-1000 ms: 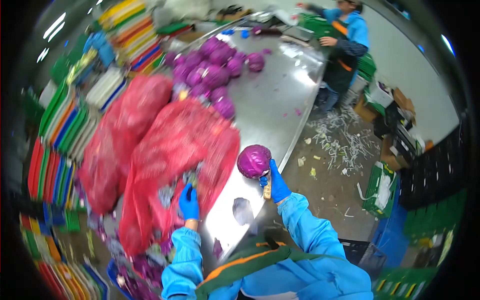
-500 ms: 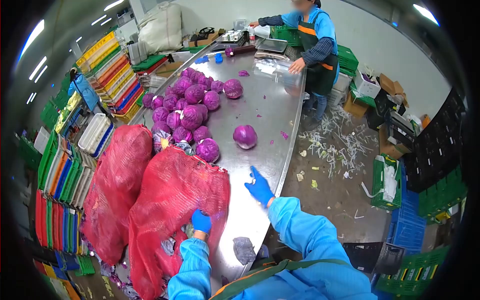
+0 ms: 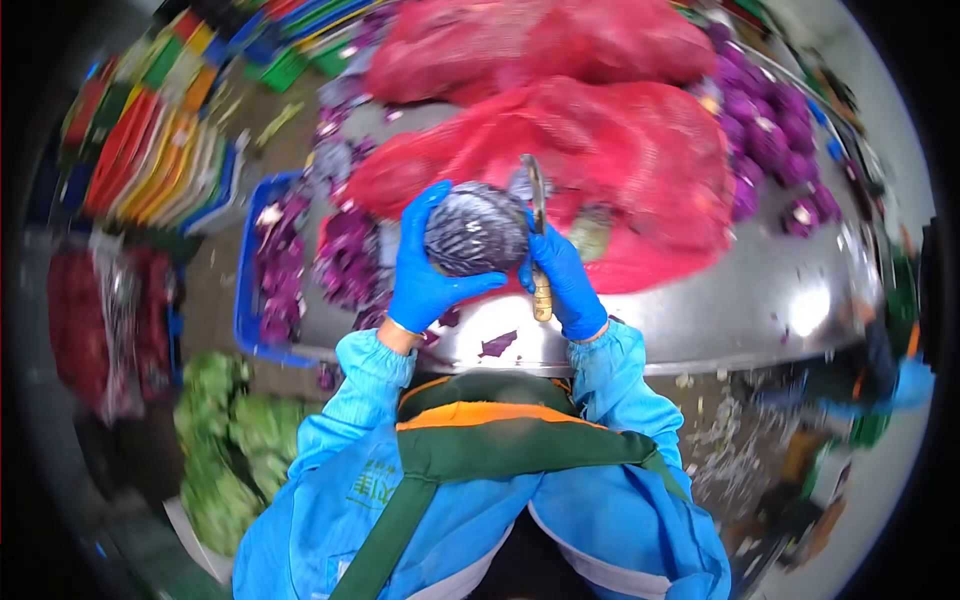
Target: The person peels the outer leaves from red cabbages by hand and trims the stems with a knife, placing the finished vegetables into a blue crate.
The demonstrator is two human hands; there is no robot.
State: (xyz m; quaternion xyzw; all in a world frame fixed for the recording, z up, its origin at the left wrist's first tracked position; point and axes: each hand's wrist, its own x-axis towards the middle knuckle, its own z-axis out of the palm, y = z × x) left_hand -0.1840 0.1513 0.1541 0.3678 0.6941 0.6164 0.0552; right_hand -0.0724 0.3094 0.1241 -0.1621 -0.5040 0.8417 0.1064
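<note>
Cradling a red cabbage (image 3: 478, 230) at frame centre, my left hand (image 3: 425, 275) is wrapping around its left side and underside. My right hand (image 3: 568, 280) is gripping a knife (image 3: 536, 195), its blade running upward just right of the head. The blue crate (image 3: 243, 300), left of centre, is holding purple trimmings.

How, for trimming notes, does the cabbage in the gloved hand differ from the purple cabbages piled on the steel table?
The held round cabbage looks greyish; the piled purple cabbages are bright. The blue-gloved left hand grips the held one; the piled ones rest on the steel table. Both are round.
</note>
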